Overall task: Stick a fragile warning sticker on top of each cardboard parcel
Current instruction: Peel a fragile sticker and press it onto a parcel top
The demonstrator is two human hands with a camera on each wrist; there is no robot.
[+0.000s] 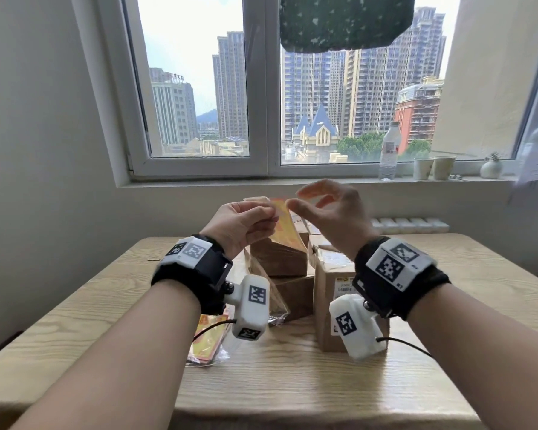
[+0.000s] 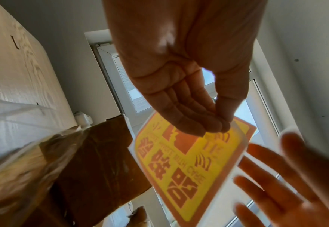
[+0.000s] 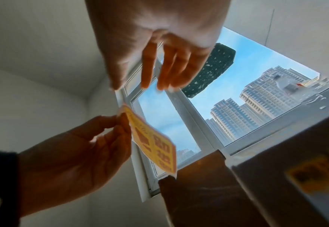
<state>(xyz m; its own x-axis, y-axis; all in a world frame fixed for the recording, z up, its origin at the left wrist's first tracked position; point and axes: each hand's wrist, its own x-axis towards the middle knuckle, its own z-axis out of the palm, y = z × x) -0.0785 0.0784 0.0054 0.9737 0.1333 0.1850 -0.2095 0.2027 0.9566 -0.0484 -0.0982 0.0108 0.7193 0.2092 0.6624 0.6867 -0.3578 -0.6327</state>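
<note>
Two hands up over the middle of the table (image 1: 308, 377), both raised clear of the parcels. Your left hand (image 1: 243, 223) pinches the fragile sticker (image 2: 187, 167) by its upper edge, thumb against curled fingers (image 2: 196, 122); the sheet hangs slanted, yellow with orange print, above the small cardboard parcel (image 1: 277, 259). Your right hand (image 1: 333, 209) sits just beside the sticker's top corner, fingers spread and loosely bent, holding nothing; whether a fingertip touches the sheet, you cannot tell from these views. Small parcel rests on a flatter one (image 1: 295, 293), stacked toward the table's far middle. Taller parcel (image 1: 333, 280) stands just right of that stack, printed label on its near face. Spare stickers in a clear bag (image 1: 207, 339) lie nearer the left edge, below your left wrist. On the windowsill (image 1: 261, 181): water bottle (image 1: 389, 150), two paper cups (image 1: 434, 167), small white vase (image 1: 491, 167).
</note>
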